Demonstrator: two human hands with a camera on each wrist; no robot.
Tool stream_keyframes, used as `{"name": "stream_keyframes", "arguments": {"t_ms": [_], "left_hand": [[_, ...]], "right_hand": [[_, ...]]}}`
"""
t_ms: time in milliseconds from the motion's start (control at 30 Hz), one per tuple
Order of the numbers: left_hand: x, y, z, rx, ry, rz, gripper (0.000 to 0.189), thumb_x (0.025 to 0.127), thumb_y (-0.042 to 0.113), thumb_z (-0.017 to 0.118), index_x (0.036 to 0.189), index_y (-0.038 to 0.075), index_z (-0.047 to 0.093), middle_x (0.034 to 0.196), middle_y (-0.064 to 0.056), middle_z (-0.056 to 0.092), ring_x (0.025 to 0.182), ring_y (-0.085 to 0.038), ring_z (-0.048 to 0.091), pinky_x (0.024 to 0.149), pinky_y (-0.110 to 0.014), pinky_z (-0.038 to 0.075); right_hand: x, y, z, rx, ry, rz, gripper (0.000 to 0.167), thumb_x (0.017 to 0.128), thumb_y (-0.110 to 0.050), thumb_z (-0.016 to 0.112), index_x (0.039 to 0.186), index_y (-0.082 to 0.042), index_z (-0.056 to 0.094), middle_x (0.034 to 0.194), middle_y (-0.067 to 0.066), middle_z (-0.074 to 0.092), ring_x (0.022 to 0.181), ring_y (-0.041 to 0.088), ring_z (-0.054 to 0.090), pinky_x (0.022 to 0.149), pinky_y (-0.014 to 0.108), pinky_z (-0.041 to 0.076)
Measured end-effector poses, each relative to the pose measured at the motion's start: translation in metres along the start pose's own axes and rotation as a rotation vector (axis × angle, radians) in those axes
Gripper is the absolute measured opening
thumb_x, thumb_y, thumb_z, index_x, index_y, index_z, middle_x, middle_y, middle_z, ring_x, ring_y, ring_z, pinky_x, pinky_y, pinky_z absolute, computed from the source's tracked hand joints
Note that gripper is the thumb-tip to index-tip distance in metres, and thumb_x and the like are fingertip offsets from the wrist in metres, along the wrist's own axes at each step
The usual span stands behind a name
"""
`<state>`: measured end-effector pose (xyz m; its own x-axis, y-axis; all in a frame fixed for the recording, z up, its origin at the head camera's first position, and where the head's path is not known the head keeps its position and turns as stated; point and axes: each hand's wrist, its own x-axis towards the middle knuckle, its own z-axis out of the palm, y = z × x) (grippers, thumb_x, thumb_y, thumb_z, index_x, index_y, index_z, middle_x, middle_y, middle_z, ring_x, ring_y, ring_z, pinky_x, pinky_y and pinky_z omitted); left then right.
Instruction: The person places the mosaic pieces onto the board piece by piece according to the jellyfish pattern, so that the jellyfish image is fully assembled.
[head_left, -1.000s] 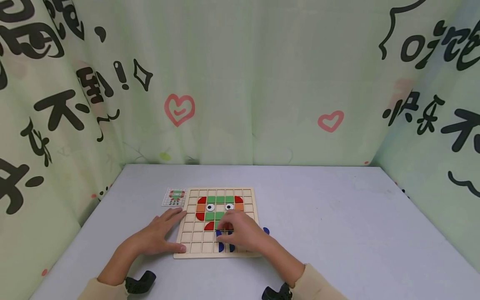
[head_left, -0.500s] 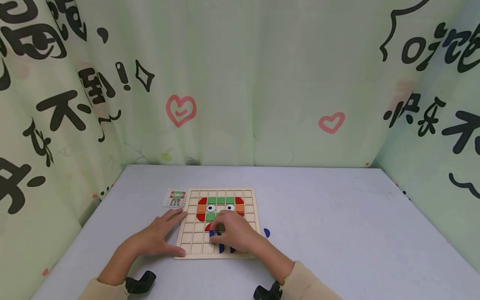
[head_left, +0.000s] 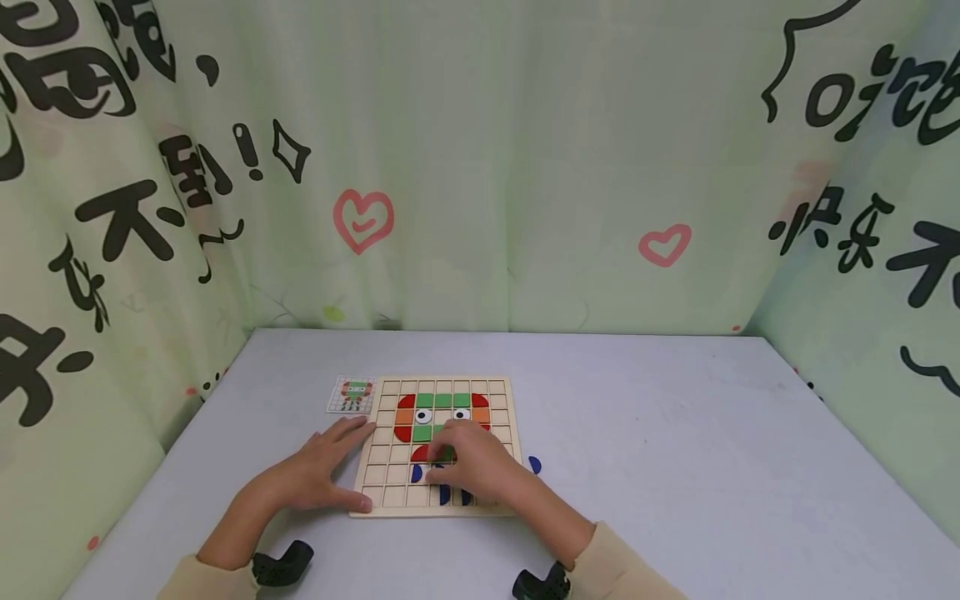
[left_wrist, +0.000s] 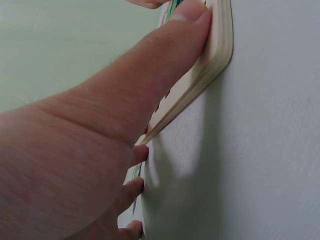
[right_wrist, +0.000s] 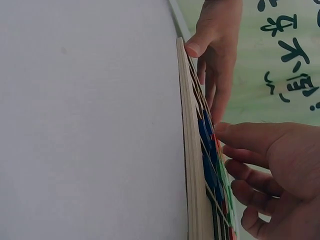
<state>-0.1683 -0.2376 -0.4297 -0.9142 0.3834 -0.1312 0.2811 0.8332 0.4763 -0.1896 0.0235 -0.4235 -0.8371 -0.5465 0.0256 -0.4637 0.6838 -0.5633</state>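
A wooden grid board (head_left: 386, 497) lies on the table, bearing a figure of red, green, orange, blue and eye pieces. My left hand (head_left: 318, 468) rests at its left side, fingers spread, the thumb (left_wrist: 175, 35) on the board's near left corner. Over the lower middle of the grid is my right hand (head_left: 480, 460), its fingers loosely bent, and I see nothing between them. A blue half-round piece (head_left: 416, 473) lies in a cell just left of its thumb. Other blue pieces (head_left: 445, 495) sit in the lower rows. The right hand hides part of the figure's middle.
A small pattern card (head_left: 351, 395) lies against the board's upper left side. One loose blue half-round piece (head_left: 535, 465) is on the white table (head_left: 660, 467) right of the board. Printed curtains (head_left: 450, 167) stand behind and at both sides.
The right hand moved left with a blue half-round piece, then let it go in a cell under the red piece and drew slightly right. The left hand stayed in place.
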Motion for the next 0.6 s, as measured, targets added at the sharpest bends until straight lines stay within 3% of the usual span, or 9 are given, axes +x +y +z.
{"name": "stream_keyframes", "arguments": {"t_ms": [133,600], "left_hand": [[0.0,0.001,0.0,0.0,0.004,-0.016,0.109,0.064,0.057,0.082,0.15,0.012,0.034,0.157,-0.017,0.026,0.143,-0.044,0.026,0.11,-0.069,0.016],[-0.001,0.003,-0.001,-0.002,-0.006,-0.004,0.109,0.066,0.057,0.081,0.15,0.009,0.032,0.156,-0.018,0.026,0.143,-0.045,0.025,0.111,-0.069,0.015]], "right_hand": [[-0.008,0.01,-0.008,0.015,0.013,0.007,0.012,0.081,-0.028,0.078,0.088,-0.02,0.072,0.085,-0.008,0.06,0.079,0.01,0.052,0.066,0.021,0.043],[-0.05,0.055,-0.043,0.039,0.071,0.062,0.019,0.081,-0.016,0.077,0.098,-0.015,0.071,0.096,-0.006,0.064,0.083,0.013,0.054,0.067,0.021,0.045]]}}
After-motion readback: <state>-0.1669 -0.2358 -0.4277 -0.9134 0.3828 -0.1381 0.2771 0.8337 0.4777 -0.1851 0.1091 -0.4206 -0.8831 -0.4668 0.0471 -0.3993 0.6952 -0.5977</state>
